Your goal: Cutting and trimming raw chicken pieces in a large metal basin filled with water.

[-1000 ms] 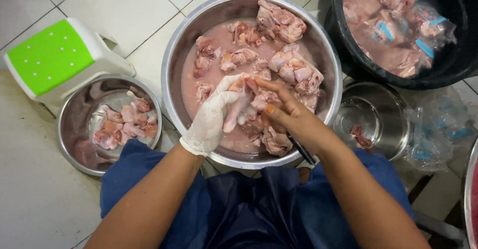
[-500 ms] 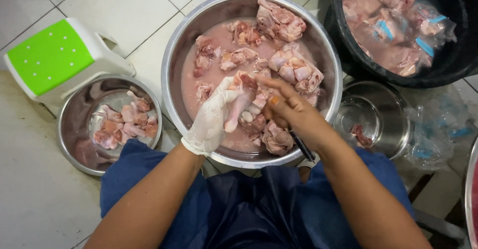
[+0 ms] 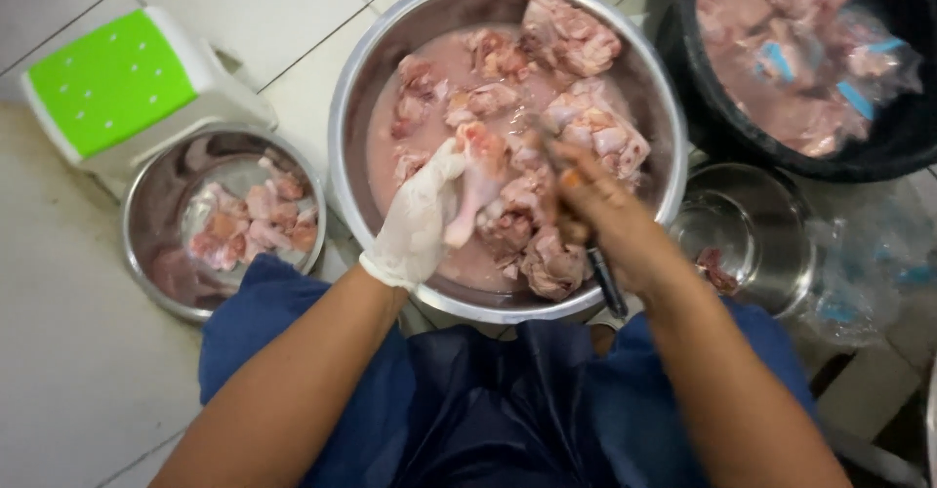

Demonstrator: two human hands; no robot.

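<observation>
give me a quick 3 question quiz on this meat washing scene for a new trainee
1. True or false: the left hand wears a white glove.
2. Which thing does the right hand grip? A) a knife B) a ladle C) a sponge
3. Fill in: the left hand lifts a meat piece over the big metal bowl, and the stool beside the small bowl has a ____ top.

Key
1. True.
2. A: its dark handle sticks out below the hand; the blade is blurred.
3. Green.
</observation>
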